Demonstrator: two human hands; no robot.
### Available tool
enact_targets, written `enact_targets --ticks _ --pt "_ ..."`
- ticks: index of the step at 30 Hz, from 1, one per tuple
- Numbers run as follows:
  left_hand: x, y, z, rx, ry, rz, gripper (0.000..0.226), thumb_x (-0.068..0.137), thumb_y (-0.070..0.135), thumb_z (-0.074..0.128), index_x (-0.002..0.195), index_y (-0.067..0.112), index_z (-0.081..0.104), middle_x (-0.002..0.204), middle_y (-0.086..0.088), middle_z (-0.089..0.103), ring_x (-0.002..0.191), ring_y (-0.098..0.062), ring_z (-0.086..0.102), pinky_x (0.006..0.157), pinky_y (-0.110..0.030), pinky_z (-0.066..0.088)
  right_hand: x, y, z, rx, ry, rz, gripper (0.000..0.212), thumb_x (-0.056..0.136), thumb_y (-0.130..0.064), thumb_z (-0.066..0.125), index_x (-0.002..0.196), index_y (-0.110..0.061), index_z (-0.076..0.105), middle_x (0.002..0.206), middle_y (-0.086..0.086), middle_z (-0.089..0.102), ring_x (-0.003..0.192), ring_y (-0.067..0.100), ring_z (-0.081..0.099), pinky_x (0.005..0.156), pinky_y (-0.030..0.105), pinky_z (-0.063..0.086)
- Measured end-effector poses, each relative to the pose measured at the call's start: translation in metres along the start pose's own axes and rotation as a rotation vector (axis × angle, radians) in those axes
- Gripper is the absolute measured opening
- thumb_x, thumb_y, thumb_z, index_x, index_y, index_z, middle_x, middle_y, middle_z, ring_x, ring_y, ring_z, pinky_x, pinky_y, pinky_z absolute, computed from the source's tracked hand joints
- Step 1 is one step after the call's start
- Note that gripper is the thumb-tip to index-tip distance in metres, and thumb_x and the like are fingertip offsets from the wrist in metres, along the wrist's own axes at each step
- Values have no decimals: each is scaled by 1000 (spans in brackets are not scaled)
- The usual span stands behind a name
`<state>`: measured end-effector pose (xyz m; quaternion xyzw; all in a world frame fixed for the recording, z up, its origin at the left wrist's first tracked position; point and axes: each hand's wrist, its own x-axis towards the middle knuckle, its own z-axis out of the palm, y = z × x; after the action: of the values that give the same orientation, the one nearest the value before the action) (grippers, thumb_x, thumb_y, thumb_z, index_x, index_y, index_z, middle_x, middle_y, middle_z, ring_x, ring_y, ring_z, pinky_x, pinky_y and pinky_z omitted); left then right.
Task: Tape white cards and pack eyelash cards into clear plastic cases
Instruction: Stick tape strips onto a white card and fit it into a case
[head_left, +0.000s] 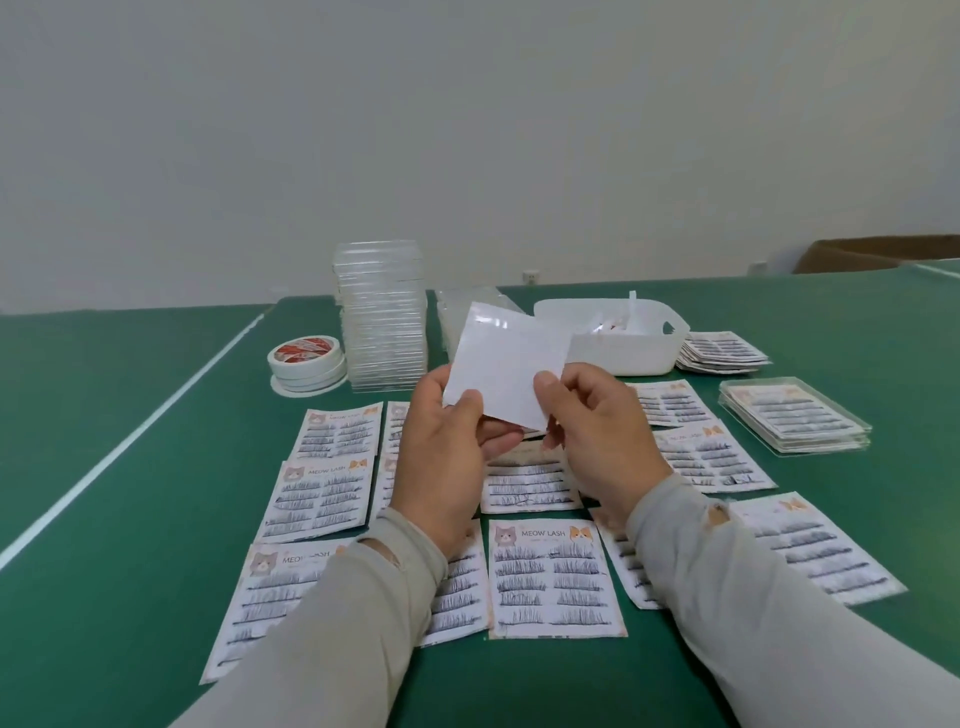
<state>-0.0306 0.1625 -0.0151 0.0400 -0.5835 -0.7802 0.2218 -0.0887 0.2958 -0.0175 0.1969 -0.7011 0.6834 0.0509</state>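
Both hands raised above the green table (130, 519), holding one white card (506, 366) between them. Left hand (441, 457): thumb on the card's near face at its lower left corner, fingers (501, 441) curled behind, pinching it. Right hand (597, 431): thumb on the lower right edge, fingers curled behind, also pinching. Card tilted, upper part glossy.

Below the fingers: eyelash cards (556, 577) laid flat in rows on the table, printed "MEOW LASH".

Beyond the fingers, left: tall stack of clear cases (384, 322); just left of it, rolls of tape (306, 361) stacked. Beyond, right: white bin (623, 343), contents unclear.

Far right of the fingers: low stack of filled cases (795, 421); behind it, a loose pile of eyelash cards.
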Motion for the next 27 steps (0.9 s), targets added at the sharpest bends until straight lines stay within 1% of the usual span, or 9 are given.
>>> enact_targets --ticks 3,7,10,12,15,17,20,23,27 --pt "-1 -2 2 92 -5 9 24 110 20 39 110 24 63 102 -2 77 90 -20 75 69 -27 60 4 0 -12 -5 32 16 34 102 -24 60 69 -13 57 59 -2 55 52 12 53 55 26 49" --pt "5 12 -1 270 20 57 15 101 21 61 93 22 74 88 12 76 78 -4 71 69 -29 62 6 -3 -25 -45 -25 14 39 101 -20 60 66 -6 54 59 3 49 49 12 49 51 24 47" --pt "22 26 -5 406 5 30 4 94 18 71 92 20 73 83 8 77 73 -6 73 65 -22 60 6 -3 -25 -91 -63 1 43 102 -22 59 62 -8 51 55 -1 49 49 12 48 51 26 46" --pt "27 26 -5 433 -11 -10 2 93 17 72 95 17 73 84 3 77 75 -11 74 68 -26 61 6 -2 -25 -41 -48 23 44 102 -27 60 69 2 53 62 4 54 56 15 52 57 31 49" --pt "21 13 -8 362 -59 -76 8 92 15 73 99 11 72 91 -8 77 80 -19 73 75 -35 62 6 -2 -26 68 -50 74 59 90 -44 70 86 12 54 78 14 58 72 22 55 70 37 48" --pt "18 4 -9 384 -94 -69 6 91 15 74 95 11 73 80 -5 75 69 -11 68 64 -28 58 6 -1 -25 160 -47 121 49 86 -41 75 93 5 64 89 15 72 79 25 68 72 38 56" --pt "18 2 -9 379 -104 -45 5 91 14 75 95 11 73 80 -7 75 62 -8 66 56 -20 53 6 1 -24 178 5 122 13 91 -22 76 95 -10 76 94 7 79 83 20 76 68 30 60" --pt "15 2 -7 349 -89 -25 3 91 11 74 93 10 73 78 -6 75 63 -8 66 55 -20 53 7 3 -25 192 8 131 16 96 -22 70 91 -9 76 93 9 79 82 20 75 67 30 60" --pt "14 2 -8 298 -60 -28 4 91 12 74 93 10 73 82 -8 76 67 -10 67 58 -20 53 7 3 -25 212 -14 156 27 101 -27 58 87 -18 79 92 4 79 83 17 75 67 29 60"
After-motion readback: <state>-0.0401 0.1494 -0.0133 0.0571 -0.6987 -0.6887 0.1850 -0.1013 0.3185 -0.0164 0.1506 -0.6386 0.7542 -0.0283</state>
